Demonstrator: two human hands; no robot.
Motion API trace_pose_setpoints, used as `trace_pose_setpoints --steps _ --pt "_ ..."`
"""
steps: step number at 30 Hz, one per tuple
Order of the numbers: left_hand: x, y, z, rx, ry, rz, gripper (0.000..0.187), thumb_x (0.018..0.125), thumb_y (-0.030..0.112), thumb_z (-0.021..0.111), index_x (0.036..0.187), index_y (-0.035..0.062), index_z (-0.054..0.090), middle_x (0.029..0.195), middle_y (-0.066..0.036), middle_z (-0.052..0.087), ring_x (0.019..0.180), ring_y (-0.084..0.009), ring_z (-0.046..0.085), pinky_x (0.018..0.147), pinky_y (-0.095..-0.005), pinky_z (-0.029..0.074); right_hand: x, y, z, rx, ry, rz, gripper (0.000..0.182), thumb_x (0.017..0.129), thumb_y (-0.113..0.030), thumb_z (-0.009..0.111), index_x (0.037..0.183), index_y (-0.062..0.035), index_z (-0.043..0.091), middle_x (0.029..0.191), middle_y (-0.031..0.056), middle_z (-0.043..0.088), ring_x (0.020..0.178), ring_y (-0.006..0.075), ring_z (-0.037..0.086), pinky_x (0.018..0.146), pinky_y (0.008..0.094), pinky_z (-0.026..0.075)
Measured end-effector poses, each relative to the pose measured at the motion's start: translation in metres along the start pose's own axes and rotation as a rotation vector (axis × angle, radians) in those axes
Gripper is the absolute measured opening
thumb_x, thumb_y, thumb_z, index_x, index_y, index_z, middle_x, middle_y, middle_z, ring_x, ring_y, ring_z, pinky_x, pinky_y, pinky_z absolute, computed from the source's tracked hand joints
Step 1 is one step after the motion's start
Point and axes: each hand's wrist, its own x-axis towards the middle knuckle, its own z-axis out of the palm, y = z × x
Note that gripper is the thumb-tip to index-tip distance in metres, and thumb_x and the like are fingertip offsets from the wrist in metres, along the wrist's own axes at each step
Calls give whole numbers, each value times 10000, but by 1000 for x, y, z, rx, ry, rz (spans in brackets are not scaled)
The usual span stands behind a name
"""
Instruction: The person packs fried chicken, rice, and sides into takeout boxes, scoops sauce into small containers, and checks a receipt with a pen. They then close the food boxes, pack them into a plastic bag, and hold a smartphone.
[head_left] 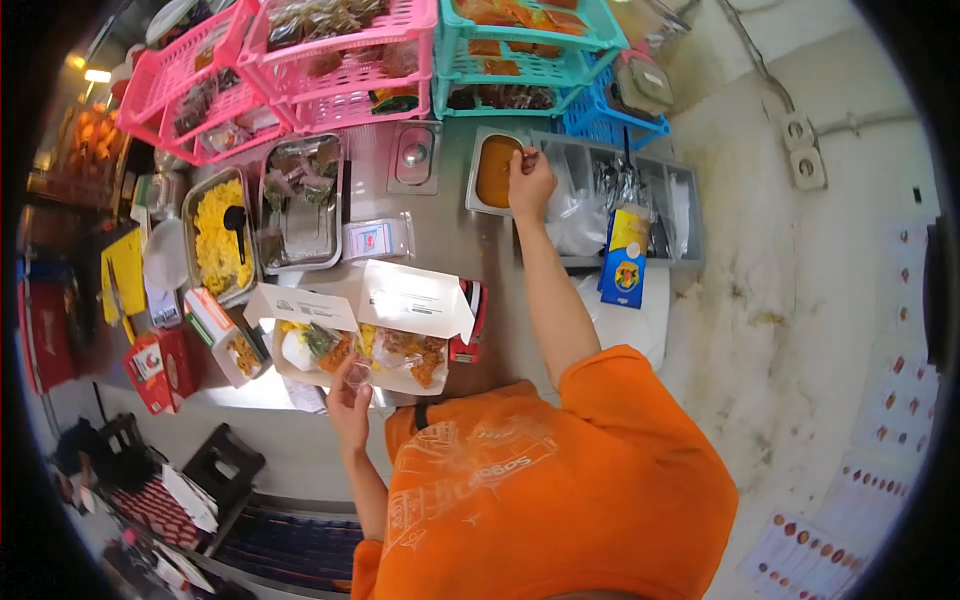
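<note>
My left hand [349, 405] is closed on a small clear plastic cup [357, 375], at the front edge of two open white food boxes. The left box [303, 306] contains white rice, something green and a fried piece. Yellow food, a clear packet and fried pieces fill the right box [415, 302]. My right hand [531, 183] is over the right side of a metal pan of orange-brown sauce [493, 168]. Its fingers are pinched together, and whatever they grip is hidden.
Pink racks [340, 75] and a teal rack [535, 45] line the back. A yellow-food tray [220, 235] with a black spoon and a tray of packets [303, 215] sit left. A grey cutlery organiser [683, 215] and a blue-yellow box [624, 265] lie right, beside the wall.
</note>
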Motion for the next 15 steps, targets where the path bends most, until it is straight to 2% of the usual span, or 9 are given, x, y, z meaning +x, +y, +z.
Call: trace_pose_setpoints --steps 3,4,5,8,9,12,15 --pt "4 -2 5 34 4 31 617 799 11 686 1377 -42 475 1346 -144 556 1259 -250 516 1111 -383 355 16 15 -15 -69 -225 -49 191 913 -175 651 960 7 680 789 167 690 704 283 679 662 375 521" --pt "4 2 10 64 12 63 621 795 15 689 1376 -42 476 1347 -148 555 1259 -255 519 1114 -386 354 17 15 -24 -72 -299 -54 196 916 -178 643 976 3 688 813 179 694 726 301 683 682 382 524" --pt "5 7 14 99 14 93 626 790 18 691 1376 -42 477 1349 -152 553 1258 -259 522 1117 -390 353 16 -19 -49 -153 -350 -132 192 917 -166 639 1028 -22 703 894 174 703 793 296 692 737 375 527" --pt "10 4 22 203 60 160 623 753 53 728 1338 -9 521 1322 -147 570 1223 -274 545 1092 -395 375 19 -10 -81 -28 -480 -225 199 922 -137 630 1078 -36 701 952 162 700 830 284 691 764 351 530" --pt "15 9 27 253 58 177 620 743 60 738 1325 3 534 1311 -144 576 1210 -276 551 1074 -393 389 18 -25 -92 -9 -521 -188 198 919 -101 635 1093 -30 699 974 153 695 847 258 690 754 324 529" --pt "32 27 44 398 49 286 613 714 77 767 1292 32 566 1278 -138 590 1170 -278 560 1005 -389 428 15 -25 -107 -7 -566 -252 207 933 -112 657 1106 -10 705 928 82 698 810 136 671 731 253 515" --pt "50 42 63 507 19 377 634 689 87 796 1283 49 580 1259 -140 594 1153 -277 557 943 -385 452 4 -11 -108 222 -552 -54 194 931 -116 668 1084 -6 712 918 68 699 820 124 666 740 255 520"
